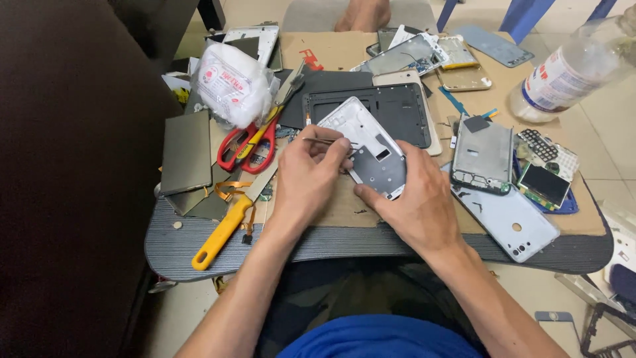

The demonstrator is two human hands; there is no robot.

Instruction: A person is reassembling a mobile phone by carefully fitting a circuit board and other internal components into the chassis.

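My left hand (310,178) pinches thin metal tweezers (320,140) whose tips rest on a white and grey phone frame (368,142). My right hand (416,199) holds that frame by its near edge, thumb on the bottom corner. The frame lies tilted on a brown cardboard sheet (338,209) in the middle of a small grey work board (173,248) on my lap.
Red-handled scissors (248,147) and a yellow-handled knife (228,222) lie left. A white plastic bag (232,83) sits behind them. Phone shells, a pale blue back cover (510,222), small screens and circuit boards crowd the right. A plastic bottle (570,73) lies far right.
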